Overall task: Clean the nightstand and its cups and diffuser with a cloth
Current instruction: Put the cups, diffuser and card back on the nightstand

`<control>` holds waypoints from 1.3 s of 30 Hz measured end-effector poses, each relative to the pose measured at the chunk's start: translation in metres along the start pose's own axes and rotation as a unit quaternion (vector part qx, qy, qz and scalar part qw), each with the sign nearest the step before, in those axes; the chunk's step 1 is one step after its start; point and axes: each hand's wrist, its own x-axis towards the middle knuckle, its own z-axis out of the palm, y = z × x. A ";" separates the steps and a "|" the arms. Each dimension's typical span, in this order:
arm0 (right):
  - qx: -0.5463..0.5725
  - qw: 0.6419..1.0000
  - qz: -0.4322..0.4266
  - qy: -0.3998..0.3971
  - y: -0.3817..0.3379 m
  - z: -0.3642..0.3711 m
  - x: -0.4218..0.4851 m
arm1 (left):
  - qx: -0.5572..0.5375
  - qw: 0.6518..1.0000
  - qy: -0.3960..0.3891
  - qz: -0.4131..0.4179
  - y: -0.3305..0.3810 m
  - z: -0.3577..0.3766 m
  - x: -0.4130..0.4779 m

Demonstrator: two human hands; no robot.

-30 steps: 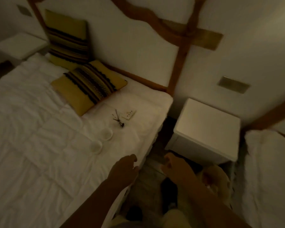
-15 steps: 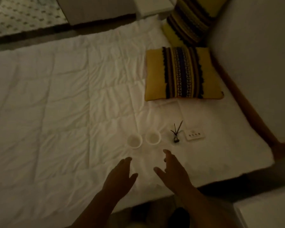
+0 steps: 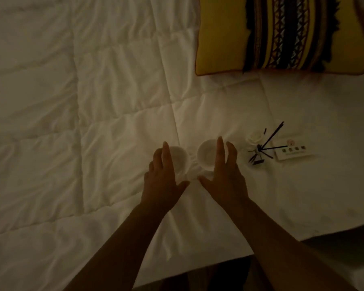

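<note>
Two small white cups stand side by side on the white bed. My left hand hovers over the left cup with fingers spread, holding nothing. My right hand reaches over the right cup, also with fingers apart and empty. To the right of the cups stands the reed diffuser, a small dark bottle with black sticks and a white flower. No cloth and no nightstand are in view.
A white card with printed characters lies right of the diffuser. A yellow cushion with dark stripes lies at the top right. The quilted white bedcover fills the left; its edge runs along the bottom right.
The view has swung from the nightstand to the bed and come closer. Both hands have moved forward from the bed's edge to just over the two cups.
</note>
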 end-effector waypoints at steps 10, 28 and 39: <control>0.043 0.998 0.017 0.050 -0.002 0.013 0.022 | -0.030 0.999 0.012 -0.034 -0.009 0.010 0.022; 0.288 0.919 0.219 0.156 0.167 -0.085 -0.179 | 0.028 0.970 -0.180 0.158 0.181 0.074 -0.086; 0.341 0.806 0.355 0.329 0.355 -0.160 -0.294 | 0.068 0.904 -0.222 0.360 0.391 0.214 -0.160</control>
